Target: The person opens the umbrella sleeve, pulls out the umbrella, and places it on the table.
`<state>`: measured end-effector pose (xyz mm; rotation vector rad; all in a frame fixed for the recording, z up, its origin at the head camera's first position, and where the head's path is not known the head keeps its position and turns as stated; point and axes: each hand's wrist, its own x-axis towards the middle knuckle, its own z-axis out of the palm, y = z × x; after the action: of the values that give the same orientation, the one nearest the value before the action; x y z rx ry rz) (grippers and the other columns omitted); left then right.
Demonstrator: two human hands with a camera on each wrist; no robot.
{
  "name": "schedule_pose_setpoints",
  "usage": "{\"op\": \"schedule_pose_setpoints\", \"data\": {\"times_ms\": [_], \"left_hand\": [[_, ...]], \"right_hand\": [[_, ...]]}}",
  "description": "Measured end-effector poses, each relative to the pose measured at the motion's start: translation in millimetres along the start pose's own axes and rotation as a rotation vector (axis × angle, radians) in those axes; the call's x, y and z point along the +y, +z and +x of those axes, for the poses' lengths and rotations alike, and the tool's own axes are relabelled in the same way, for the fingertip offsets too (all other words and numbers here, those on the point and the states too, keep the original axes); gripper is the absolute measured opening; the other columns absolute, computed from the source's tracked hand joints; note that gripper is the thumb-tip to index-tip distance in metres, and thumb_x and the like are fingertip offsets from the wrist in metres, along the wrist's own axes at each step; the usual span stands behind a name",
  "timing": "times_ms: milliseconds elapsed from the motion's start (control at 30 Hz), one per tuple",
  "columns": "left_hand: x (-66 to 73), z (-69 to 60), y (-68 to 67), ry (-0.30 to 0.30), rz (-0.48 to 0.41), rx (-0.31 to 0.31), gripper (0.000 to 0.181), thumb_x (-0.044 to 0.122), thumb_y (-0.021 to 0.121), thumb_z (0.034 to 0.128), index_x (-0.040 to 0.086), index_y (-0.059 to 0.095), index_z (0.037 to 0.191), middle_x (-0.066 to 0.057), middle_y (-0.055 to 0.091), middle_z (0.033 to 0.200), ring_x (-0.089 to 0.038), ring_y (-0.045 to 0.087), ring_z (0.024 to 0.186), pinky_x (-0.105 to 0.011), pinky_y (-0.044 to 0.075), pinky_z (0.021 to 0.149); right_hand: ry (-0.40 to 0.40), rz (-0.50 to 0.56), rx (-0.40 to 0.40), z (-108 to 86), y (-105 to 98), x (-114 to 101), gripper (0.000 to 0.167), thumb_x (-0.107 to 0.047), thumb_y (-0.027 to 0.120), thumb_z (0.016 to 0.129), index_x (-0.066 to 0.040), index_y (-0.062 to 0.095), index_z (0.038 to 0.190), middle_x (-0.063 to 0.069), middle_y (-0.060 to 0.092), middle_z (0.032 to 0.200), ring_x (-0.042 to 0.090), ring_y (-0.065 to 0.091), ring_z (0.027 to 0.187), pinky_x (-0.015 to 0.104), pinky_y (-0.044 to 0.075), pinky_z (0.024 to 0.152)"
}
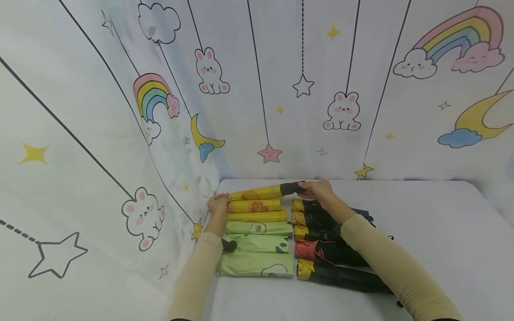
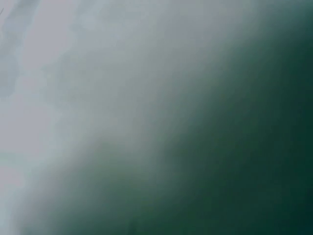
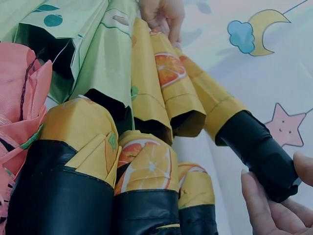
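Note:
At the back of the table, a yellow umbrella sleeve (image 1: 257, 192) lies across between both hands. A black folded umbrella (image 3: 254, 154) sticks out of its right end. My right hand (image 1: 320, 192) pinches the umbrella's black end between thumb and fingers. My left hand (image 1: 218, 203) grips the sleeve's far left end; its fingers are partly hidden. Below lie an orange-print sleeve (image 1: 257, 206), another yellow sleeve (image 1: 257, 216), and green avocado-print sleeves (image 1: 257, 265). In the right wrist view, these sleeves have open near ends. The left wrist view is only a blur.
Right of the sleeves lies a column of folded black umbrellas (image 1: 341, 275), several with yellow ends and one with a red end (image 1: 306, 249). My right forearm passes over them. A white printed cloth (image 1: 257, 111) hangs behind and at the left of the white table (image 1: 433, 232).

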<state>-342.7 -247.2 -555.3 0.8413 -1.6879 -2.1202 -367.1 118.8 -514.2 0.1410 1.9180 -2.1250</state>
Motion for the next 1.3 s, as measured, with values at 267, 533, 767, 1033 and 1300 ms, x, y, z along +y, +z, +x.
{"op": "schedule_pose_setpoints", "data": {"times_ms": [267, 533, 767, 1033, 1300], "left_hand": [[0.6, 1.5, -0.3, -0.01, -0.015, 0.006, 0.04, -0.019, 0.063, 0.0904, -0.007, 0.06, 0.128, -0.019, 0.072, 0.121, -0.024, 0.071, 0.1, -0.025, 0.063, 0.078], [-2.4, 15.3, -1.2, -0.044, 0.021, -0.002, 0.04, -0.017, 0.067, 0.0874, -0.001, 0.062, 0.124, -0.014, 0.074, 0.117, -0.024, 0.07, 0.101, -0.025, 0.063, 0.074], [0.0, 10.3, -2.9, -0.059, 0.035, -0.016, 0.046, -0.014, 0.067, 0.0901, -0.001, 0.059, 0.133, -0.011, 0.073, 0.119, -0.02, 0.071, 0.096, -0.021, 0.059, 0.065], [4.7, 0.6, -3.7, -0.027, 0.008, -0.009, 0.047, -0.014, 0.065, 0.0921, -0.005, 0.057, 0.138, -0.015, 0.073, 0.123, -0.021, 0.073, 0.099, -0.022, 0.062, 0.073], [4.0, 3.1, -4.3, -0.032, -0.024, 0.002, 0.048, -0.016, 0.065, 0.0914, -0.006, 0.056, 0.138, -0.017, 0.071, 0.123, -0.024, 0.072, 0.101, -0.025, 0.063, 0.083]], "right_hand": [[-0.005, -0.008, -0.023, -3.9, -7.7, 1.1, 0.068, -0.022, 0.078, 0.097, 0.011, 0.046, 0.148, 0.032, 0.051, 0.149, 0.034, 0.072, 0.112, 0.049, 0.046, 0.116], [-0.004, 0.035, -0.033, -6.8, -16.3, 0.0, 0.069, -0.018, 0.077, 0.098, 0.011, 0.042, 0.15, 0.031, 0.047, 0.153, 0.034, 0.071, 0.113, 0.051, 0.048, 0.114], [-0.016, 0.09, -0.03, -8.1, -22.3, -1.6, 0.072, -0.014, 0.075, 0.098, 0.012, 0.036, 0.153, 0.029, 0.039, 0.159, 0.036, 0.07, 0.117, 0.049, 0.054, 0.108], [-0.011, 0.103, -0.028, -8.5, -26.5, 0.0, 0.072, -0.013, 0.077, 0.097, 0.012, 0.038, 0.152, 0.029, 0.036, 0.161, 0.03, 0.075, 0.107, 0.049, 0.055, 0.107], [-0.031, 0.091, -0.039, -11.2, -33.1, -2.2, 0.064, -0.014, 0.076, 0.098, 0.013, 0.045, 0.146, 0.033, 0.044, 0.154, 0.028, 0.077, 0.1, 0.052, 0.053, 0.109]]}}
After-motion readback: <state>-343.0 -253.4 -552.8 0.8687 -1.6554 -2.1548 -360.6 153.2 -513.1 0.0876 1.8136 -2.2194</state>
